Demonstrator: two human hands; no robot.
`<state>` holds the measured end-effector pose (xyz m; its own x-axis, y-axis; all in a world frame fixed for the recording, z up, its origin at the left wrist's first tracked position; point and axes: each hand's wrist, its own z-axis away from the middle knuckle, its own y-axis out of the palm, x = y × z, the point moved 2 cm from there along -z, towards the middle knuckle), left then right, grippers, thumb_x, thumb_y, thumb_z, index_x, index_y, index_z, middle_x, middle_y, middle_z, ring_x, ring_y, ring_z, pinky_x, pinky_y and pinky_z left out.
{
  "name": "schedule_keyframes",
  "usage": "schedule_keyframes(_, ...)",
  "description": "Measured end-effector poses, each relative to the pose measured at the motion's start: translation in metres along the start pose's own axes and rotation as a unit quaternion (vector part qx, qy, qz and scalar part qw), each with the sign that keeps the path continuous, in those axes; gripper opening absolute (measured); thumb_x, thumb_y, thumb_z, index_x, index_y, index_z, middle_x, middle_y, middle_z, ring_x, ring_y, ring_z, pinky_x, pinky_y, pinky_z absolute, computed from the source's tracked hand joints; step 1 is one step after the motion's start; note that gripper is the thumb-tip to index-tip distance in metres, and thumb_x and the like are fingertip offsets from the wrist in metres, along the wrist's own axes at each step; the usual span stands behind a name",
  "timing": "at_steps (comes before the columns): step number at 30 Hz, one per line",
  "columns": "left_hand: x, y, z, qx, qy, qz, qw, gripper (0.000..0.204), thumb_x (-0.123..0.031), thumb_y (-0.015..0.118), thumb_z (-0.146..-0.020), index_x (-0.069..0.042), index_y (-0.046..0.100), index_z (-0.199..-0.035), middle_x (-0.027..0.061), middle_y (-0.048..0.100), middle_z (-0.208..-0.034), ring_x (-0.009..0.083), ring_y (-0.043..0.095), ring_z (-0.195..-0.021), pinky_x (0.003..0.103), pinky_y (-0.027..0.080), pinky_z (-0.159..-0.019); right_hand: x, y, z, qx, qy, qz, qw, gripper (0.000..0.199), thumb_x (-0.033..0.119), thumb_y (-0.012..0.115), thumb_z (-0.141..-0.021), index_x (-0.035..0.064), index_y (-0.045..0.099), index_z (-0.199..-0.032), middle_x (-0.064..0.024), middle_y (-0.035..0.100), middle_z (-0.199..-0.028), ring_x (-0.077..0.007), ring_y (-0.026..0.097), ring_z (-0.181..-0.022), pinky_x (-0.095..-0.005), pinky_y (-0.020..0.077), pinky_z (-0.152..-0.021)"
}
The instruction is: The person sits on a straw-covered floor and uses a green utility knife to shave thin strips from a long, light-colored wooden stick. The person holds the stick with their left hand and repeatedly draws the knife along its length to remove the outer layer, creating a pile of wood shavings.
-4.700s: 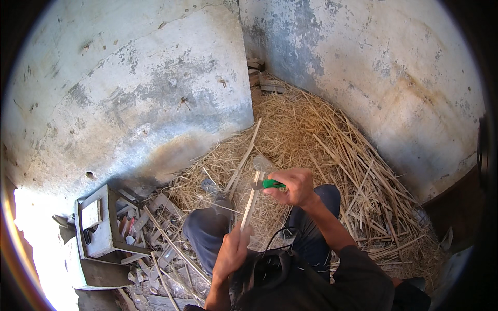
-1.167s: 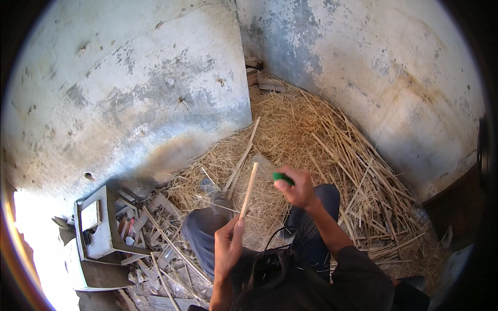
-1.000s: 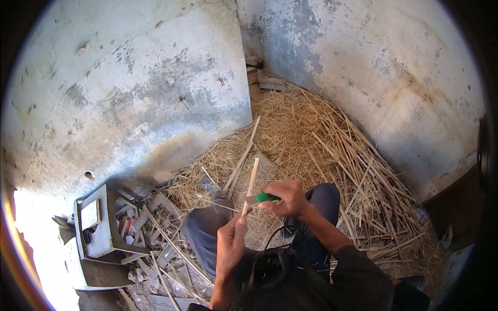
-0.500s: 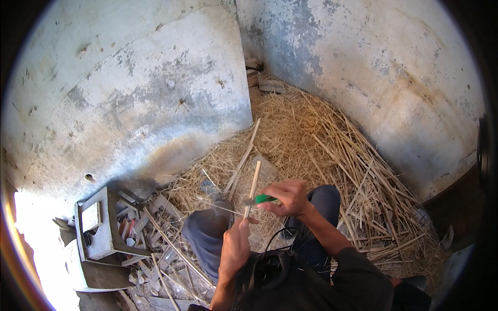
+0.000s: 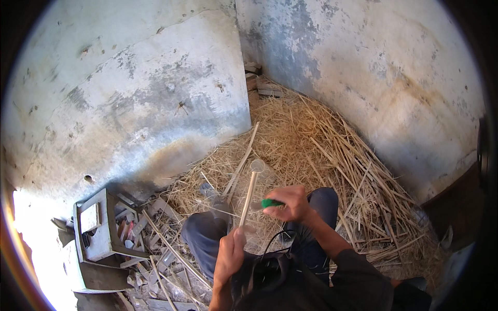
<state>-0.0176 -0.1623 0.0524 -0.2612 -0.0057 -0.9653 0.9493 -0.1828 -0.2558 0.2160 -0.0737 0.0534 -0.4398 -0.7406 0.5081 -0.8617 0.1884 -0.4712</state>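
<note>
In front of my knees, my left hand (image 5: 230, 255) is closed around the lower end of a pale, narrow wooden stick (image 5: 250, 196), which stands tilted with its upper end pointing away from me. My right hand (image 5: 293, 203) is closed on a green-handled knife (image 5: 271, 203), just to the right of the stick. The knife's short dark blade is blurred and points toward the stick; a small gap seems to lie between them. A thin sliver (image 5: 223, 211) sticks out on the left side, above my left knee.
Straw-like shavings (image 5: 290, 122) cover the floor ahead. A heap of long split strips (image 5: 363, 176) lies along the right wall. To the left, a battered wooden frame box (image 5: 106, 228) stands among scrap wood. Loose strips (image 5: 176, 249) lie beside my left leg. Peeling walls (image 5: 155, 88) meet ahead.
The knife has come off the stick and moved slightly right with my right hand. My left hand and the stick have dropped a little toward me.
</note>
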Motion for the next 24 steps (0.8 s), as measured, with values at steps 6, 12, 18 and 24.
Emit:
schedule_keyframes(6,-0.013,0.008,-0.001,-0.019,0.040,-0.060,0.997,0.031,-0.017,0.042,-0.116,0.001,0.066,-0.108,0.0184,0.053,-0.069,0.0311,0.053,-0.062,0.044,0.045,-0.064,0.006,0.011,-0.003,0.032,-0.040,0.057,0.997,0.037,0.048,0.085,-0.089,0.0110,0.078,-0.088,-0.0031,0.076,-0.077,-0.0230,0.071,-0.060,-0.0348,0.0534,-0.055)
schedule_keyframes(12,-0.007,0.010,-0.001,-0.028,0.065,-0.076,0.995,0.026,-0.015,0.043,-0.115,0.002,0.061,-0.105,0.0250,0.055,-0.076,0.0443,0.057,-0.068,0.048,0.047,-0.067,0.001,0.007,-0.003,0.028,-0.062,0.108,0.992,0.039,0.050,0.084,-0.089,0.0122,0.078,-0.087,-0.0009,0.075,-0.075,-0.0193,0.069,-0.056,-0.0335,0.0513,-0.053)
schedule_keyframes(18,-0.007,0.005,-0.001,-0.002,0.036,-0.068,0.997,0.024,-0.013,0.044,-0.113,0.002,0.060,-0.105,0.0265,0.057,-0.080,0.0492,0.056,-0.073,0.049,0.047,-0.069,0.004,0.002,-0.006,0.036,-0.066,0.150,0.986,0.039,0.052,0.085,-0.087,0.0135,0.078,-0.085,0.0007,0.072,-0.071,-0.0174,0.066,-0.053,-0.0325,0.0483,-0.051)
schedule_keyframes(24,0.001,0.004,0.001,0.008,0.032,-0.063,0.997,0.024,-0.014,0.045,-0.113,0.002,0.061,-0.104,0.0263,0.056,-0.080,0.0472,0.056,-0.072,0.047,0.047,-0.069,-0.015,0.003,0.003,-0.005,-0.066,0.156,0.986,0.047,0.059,0.074,-0.097,0.0144,0.076,-0.084,0.0033,0.069,-0.067,-0.0128,0.060,-0.049,-0.0319,0.0434,-0.046)
